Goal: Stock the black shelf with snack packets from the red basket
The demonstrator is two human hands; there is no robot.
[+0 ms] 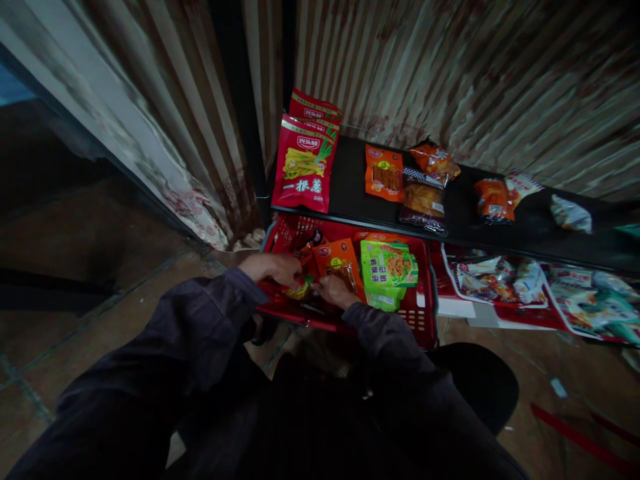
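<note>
Both my hands reach into a red plastic basket of snack packets below the shelf's front edge. My left hand is at the basket's left side, fingers bent down by a small red and yellow packet. Just right of that packet is my right hand, its fingers curled near the lower edge of an orange packet; what the fingertips hold, if anything, is too dim and small to tell. Green packets lie in the basket's right half.
On the black shelf are large red bags at the left, an orange packet and several loose snacks further right. More filled baskets stand at the right. A round black stool is near my right arm. Curtains hang behind.
</note>
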